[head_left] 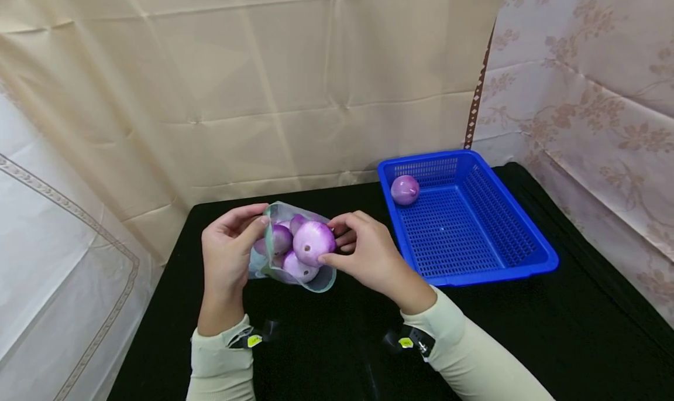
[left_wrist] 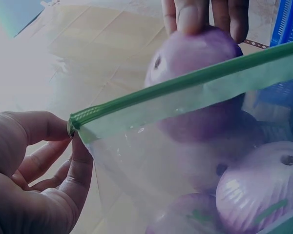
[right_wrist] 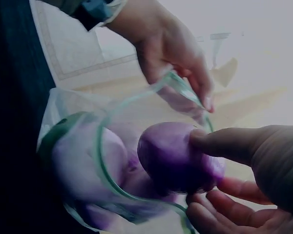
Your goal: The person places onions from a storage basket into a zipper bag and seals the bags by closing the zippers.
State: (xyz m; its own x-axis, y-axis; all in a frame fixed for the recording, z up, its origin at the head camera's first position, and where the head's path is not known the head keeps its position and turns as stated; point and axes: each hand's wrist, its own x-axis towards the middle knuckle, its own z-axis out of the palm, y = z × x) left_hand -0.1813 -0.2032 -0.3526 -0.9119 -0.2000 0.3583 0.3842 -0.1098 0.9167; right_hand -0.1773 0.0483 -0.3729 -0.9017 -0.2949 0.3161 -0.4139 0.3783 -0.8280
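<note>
My left hand (head_left: 230, 246) pinches the corner of a clear zip bag (left_wrist: 132, 161) by its green-edged rim. Several purple onions (head_left: 299, 266) lie inside the bag, some with a small dark hole. At the bag's gaping mouth, my right hand (head_left: 365, 252) grips one purple onion (head_left: 313, 243) between thumb and fingers. In the right wrist view this gripped onion (right_wrist: 171, 156) overlaps the green rim, with the other onions behind the clear plastic. The left wrist view shows its upper part above the zip edge (left_wrist: 185, 80) and its lower part through the plastic.
A blue plastic basket (head_left: 505, 260) with slotted walls stands to the right on the black-covered table (head_left: 326, 342). One purple onion (head_left: 405, 189) sits in its far left corner. Beige cloth (head_left: 263, 96) hangs behind the table, and patterned cloth (head_left: 590, 126) hangs on the right.
</note>
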